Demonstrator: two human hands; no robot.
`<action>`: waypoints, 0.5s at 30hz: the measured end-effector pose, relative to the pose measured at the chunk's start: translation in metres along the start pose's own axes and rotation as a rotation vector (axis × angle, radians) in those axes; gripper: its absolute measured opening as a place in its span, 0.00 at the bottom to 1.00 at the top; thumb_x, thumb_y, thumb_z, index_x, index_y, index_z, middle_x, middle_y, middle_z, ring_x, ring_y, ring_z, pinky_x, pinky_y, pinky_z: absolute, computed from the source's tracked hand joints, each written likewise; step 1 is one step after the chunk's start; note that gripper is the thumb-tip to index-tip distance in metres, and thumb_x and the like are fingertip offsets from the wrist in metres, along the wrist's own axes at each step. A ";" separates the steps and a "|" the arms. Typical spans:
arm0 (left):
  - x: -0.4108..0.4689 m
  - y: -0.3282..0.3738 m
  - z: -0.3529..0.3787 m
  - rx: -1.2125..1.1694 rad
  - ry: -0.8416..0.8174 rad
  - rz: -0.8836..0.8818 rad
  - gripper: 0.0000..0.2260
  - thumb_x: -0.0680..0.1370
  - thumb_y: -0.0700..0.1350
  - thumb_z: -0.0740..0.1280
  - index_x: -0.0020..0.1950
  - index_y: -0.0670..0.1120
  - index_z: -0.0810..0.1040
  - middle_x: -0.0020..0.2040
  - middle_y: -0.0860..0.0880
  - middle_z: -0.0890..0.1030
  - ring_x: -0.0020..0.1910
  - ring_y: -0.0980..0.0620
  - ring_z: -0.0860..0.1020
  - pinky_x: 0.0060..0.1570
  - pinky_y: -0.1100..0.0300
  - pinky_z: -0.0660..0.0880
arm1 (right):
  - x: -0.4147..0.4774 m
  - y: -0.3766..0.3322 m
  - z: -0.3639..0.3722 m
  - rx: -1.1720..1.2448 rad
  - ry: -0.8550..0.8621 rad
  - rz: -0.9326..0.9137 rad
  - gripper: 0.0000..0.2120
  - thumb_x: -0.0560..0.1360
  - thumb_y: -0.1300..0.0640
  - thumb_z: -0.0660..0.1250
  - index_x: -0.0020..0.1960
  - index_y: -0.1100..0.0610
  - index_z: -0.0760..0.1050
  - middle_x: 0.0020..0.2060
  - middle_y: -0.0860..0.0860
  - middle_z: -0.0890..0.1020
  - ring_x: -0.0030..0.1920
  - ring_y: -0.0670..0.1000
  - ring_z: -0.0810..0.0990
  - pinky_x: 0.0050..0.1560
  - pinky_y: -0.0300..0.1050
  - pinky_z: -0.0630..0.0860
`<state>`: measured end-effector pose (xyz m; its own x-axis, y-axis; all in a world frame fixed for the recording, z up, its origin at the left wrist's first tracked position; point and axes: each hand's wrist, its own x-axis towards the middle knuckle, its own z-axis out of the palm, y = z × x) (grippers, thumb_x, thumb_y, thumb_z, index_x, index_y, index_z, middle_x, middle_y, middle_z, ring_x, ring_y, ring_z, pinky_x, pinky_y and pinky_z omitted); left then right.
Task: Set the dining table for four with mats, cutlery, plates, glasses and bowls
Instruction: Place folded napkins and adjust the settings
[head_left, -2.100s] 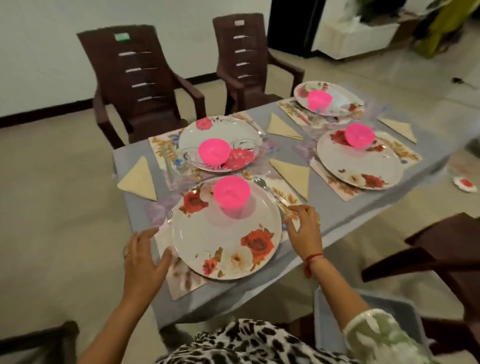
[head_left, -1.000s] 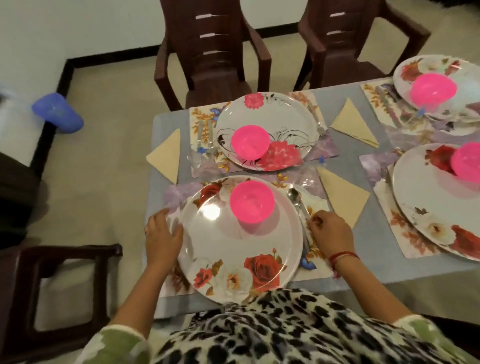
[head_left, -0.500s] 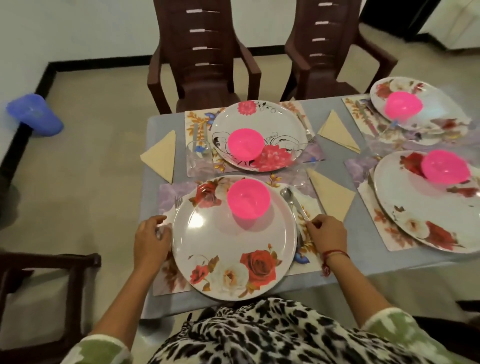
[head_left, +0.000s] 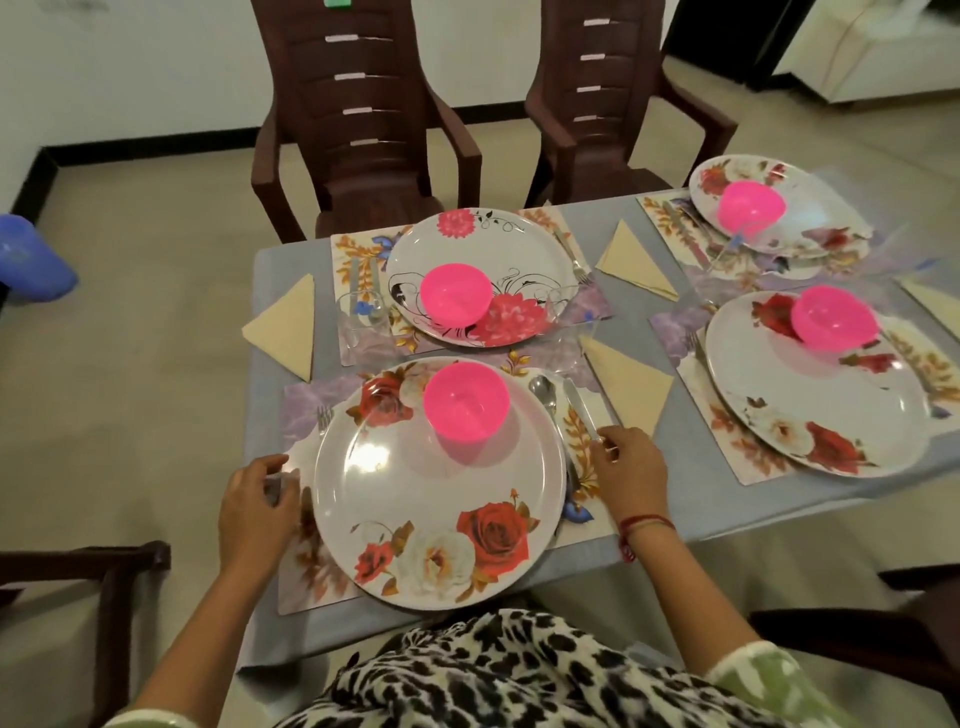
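Right grip (head_left: 631, 475) lies on the floral mat (head_left: 298, 571) just right of the nearest plate (head_left: 439, 499), its fingertips curled and pinching the handle end of the knife (head_left: 578, 407), which lies tilted beside the spoon (head_left: 542, 391). Left grip (head_left: 257, 506) sits at the plate's left rim with its fingers curled over something pale on the mat; whether it holds anything cannot be told. A fork (head_left: 324, 415) shows just beyond that grip, its tines pointing away. A pink bowl (head_left: 465, 400) stands on the far part of the nearest plate, which is printed with roses. A folded cream napkin (head_left: 628, 395) lies on the grey counter (head_left: 691, 514) to the right of the knife. Three more places are laid: a dahlia-print plate (head_left: 498, 244) with its own pink bowl and a clear glass (head_left: 363, 312) on the mat to its left, a rose plate at the right (head_left: 815, 410), and a far-right plate (head_left: 810, 208), each carrying a pink bowl. Another napkin (head_left: 285, 325) lies at the counter's left edge. Two brown chairs (head_left: 363, 104) stand on the far side.
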<state>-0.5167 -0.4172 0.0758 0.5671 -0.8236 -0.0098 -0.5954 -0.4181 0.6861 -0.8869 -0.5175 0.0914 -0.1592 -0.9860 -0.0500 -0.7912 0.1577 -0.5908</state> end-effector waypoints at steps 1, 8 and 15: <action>0.001 0.002 -0.001 -0.003 0.008 -0.001 0.12 0.78 0.42 0.65 0.61 0.42 0.75 0.57 0.41 0.75 0.52 0.44 0.76 0.49 0.52 0.72 | 0.000 -0.004 0.004 0.006 -0.043 -0.030 0.08 0.76 0.56 0.66 0.50 0.59 0.81 0.44 0.55 0.81 0.41 0.51 0.77 0.45 0.44 0.74; 0.015 0.004 -0.009 0.004 0.012 0.012 0.11 0.78 0.41 0.66 0.60 0.41 0.76 0.58 0.40 0.76 0.54 0.42 0.76 0.50 0.51 0.71 | 0.017 -0.009 0.024 0.135 -0.159 0.092 0.09 0.76 0.60 0.64 0.42 0.60 0.81 0.36 0.55 0.82 0.39 0.55 0.80 0.44 0.47 0.78; 0.017 0.012 -0.007 -0.013 -0.014 -0.004 0.11 0.78 0.41 0.66 0.60 0.42 0.76 0.58 0.41 0.76 0.54 0.44 0.75 0.51 0.52 0.70 | 0.017 -0.010 0.019 0.101 -0.215 0.101 0.08 0.75 0.60 0.67 0.41 0.62 0.81 0.34 0.53 0.80 0.34 0.48 0.75 0.35 0.34 0.70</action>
<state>-0.5107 -0.4333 0.0890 0.5611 -0.8274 -0.0229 -0.5855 -0.4163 0.6957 -0.8705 -0.5369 0.0812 -0.0968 -0.9561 -0.2765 -0.7127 0.2605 -0.6513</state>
